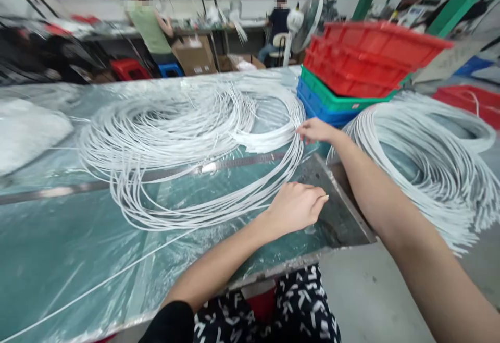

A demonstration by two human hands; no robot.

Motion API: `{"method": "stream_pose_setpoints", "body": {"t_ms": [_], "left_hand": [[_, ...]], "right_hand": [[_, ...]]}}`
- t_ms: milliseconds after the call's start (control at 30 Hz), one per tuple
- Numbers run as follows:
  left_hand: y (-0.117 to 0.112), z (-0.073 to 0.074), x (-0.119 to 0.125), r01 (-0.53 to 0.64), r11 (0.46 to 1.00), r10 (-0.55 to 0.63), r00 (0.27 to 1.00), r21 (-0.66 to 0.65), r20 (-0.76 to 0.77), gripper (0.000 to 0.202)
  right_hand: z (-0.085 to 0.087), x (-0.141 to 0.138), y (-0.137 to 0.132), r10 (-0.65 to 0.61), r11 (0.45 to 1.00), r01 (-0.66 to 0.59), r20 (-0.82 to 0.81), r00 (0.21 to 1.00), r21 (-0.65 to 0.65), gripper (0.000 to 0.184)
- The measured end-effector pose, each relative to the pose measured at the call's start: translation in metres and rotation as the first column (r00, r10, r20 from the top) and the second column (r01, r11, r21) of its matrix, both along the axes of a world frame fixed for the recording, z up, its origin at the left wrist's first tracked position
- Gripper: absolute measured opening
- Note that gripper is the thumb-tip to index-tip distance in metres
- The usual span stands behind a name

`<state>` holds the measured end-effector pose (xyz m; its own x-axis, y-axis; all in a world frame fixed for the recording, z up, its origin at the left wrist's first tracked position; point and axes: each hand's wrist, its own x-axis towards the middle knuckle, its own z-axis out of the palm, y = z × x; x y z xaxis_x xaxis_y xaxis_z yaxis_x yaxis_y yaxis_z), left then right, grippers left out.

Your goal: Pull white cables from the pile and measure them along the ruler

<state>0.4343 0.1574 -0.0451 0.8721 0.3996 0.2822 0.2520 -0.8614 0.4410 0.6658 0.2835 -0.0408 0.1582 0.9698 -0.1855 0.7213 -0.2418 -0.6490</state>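
My left hand is closed in a fist above the near edge of the table, palm down. A pale tip shows at its fingers, and a thin white cable runs up to it from the left. My right hand is farther off, with its fingers bent and pinched at the right side of a loose coil of white cables. Just left of those fingers lies a band of gathered white cable ends. Behind it spreads a larger heap of coiled white cables.
A metal ruler strip crosses the table, which has a clear plastic cover. A metal plate sits at the right corner. Stacked red crates, more cable coils and a fan stand right. Two people work behind.
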Motion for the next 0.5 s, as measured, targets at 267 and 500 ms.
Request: {"method": "stream_pose_setpoints", "body": {"t_ms": [267, 500], "left_hand": [[0.075, 0.006, -0.001, -0.510, 0.851, 0.497, 0.704, -0.125, 0.507, 0.025], [0.122, 0.011, 0.048, -0.621, 0.756, 0.647, 0.656, -0.210, 0.389, 0.021]], "right_hand": [[0.000, -0.027, 0.006, 0.164, 0.986, -0.154, -0.491, 0.855, 0.061, 0.016], [0.007, -0.056, -0.007, 0.278, 0.930, -0.364, -0.738, 0.615, 0.048, 0.032]]}}
